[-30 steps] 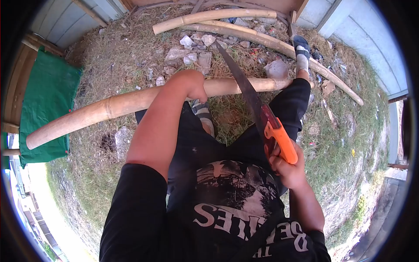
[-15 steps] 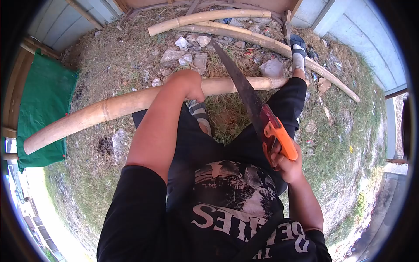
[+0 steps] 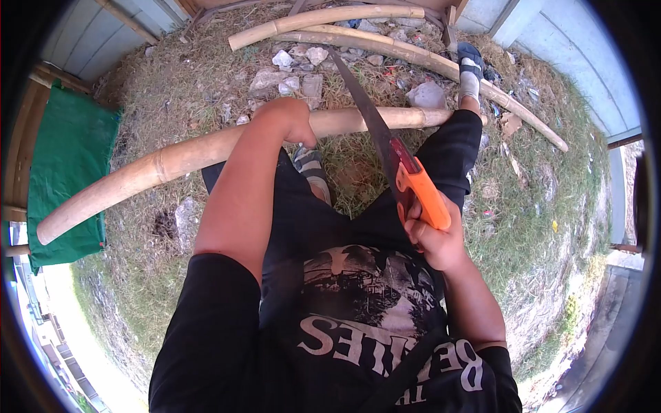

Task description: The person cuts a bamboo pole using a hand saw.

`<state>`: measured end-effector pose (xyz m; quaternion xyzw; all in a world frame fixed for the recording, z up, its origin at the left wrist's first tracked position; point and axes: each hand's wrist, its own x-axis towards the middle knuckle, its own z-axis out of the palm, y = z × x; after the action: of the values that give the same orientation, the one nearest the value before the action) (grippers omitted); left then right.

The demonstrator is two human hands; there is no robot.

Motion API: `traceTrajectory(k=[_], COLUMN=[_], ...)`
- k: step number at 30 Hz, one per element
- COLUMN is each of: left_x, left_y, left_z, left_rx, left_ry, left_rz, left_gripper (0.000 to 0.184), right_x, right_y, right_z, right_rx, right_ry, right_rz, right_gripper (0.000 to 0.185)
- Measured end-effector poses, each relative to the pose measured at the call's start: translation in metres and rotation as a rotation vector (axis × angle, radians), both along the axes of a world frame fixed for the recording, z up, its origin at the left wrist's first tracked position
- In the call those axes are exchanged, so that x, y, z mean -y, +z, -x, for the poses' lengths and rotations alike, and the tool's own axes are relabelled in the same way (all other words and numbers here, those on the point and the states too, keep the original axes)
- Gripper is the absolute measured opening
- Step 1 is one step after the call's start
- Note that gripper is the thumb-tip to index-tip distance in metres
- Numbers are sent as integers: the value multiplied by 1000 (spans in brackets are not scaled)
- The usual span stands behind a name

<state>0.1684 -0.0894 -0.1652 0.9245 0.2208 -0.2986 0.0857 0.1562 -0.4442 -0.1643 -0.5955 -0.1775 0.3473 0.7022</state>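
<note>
Over the left leg [image 3: 292, 199] and passing beneath the right leg [image 3: 451, 148], well in from the far edge of the ground [image 3: 509, 261], lies one bamboo pole [image 3: 200, 151]. Its left end shows in front of one green sheet [image 3: 72, 151]. The left hand [image 3: 290, 120] bears down near its middle (fingers mostly hidden, so I cannot tell how firmly they close). The right hand [image 3: 437, 237] is clenched round the orange handle [image 3: 428, 196] of the only handsaw [image 3: 377, 127]. Whether its teeth touch the pole, I cannot tell. I judge the step to be sawing or lining up a cut, which calls for a steady pole and a square blade. Along the ground's far edge lie at least two more poles [image 3: 427, 62], overlapping. Sandals [image 3: 470, 58] number two.
</note>
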Motion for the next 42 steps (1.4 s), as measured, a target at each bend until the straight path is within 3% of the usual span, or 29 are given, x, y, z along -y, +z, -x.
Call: traceTrajectory(k=[4, 5, 9, 12, 13, 19, 20, 22, 25, 30, 37, 42], left_x=[-5, -8, -7, 0, 1, -5, -11, -9, 6, -4, 4, 11], left_y=[0, 1, 2, 1, 5, -3, -3, 2, 8, 5, 5, 9], left_z=[-1, 0, 2, -1, -3, 5, 4, -1, 3, 2, 1, 10], left_rx=[42, 31, 41, -21, 1, 1, -16, -13, -22, 16, -28, -10], left_ry=[-109, -107, -94, -22, -41, -102, -97, -65, -33, -67, -37, -59], left_rz=[-15, 43, 61, -4, -18, 33, 52, 56, 33, 29, 12, -13], left_gripper=[65, 70, 69, 67, 67, 64, 64, 65, 66, 59, 58, 61], right_x=[19, 25, 42, 51, 40, -48, -6, 32, 31, -34, 35, -30], right_y=[-16, -27, 2, -9, 0, -13, 5, -1, 0, -21, -16, -29], right_z=[-20, -21, 25, 12, 4, -20, -11, 3, 0, -22, 5, -27], right_rx=[-89, -162, 39, 31, -62, 55, -56, 11, -72, 60, -30, -52], right_ry=[-46, -109, -92, -36, -46, -70, 15, -29, -24, 30, -56, -50], right_rz=[-20, -149, 49, 28, -85, 4, 77, 44, 55, 41, -16, -70], right_gripper=[17, 14, 15, 14, 12, 13, 14, 16, 18, 18, 17, 16])
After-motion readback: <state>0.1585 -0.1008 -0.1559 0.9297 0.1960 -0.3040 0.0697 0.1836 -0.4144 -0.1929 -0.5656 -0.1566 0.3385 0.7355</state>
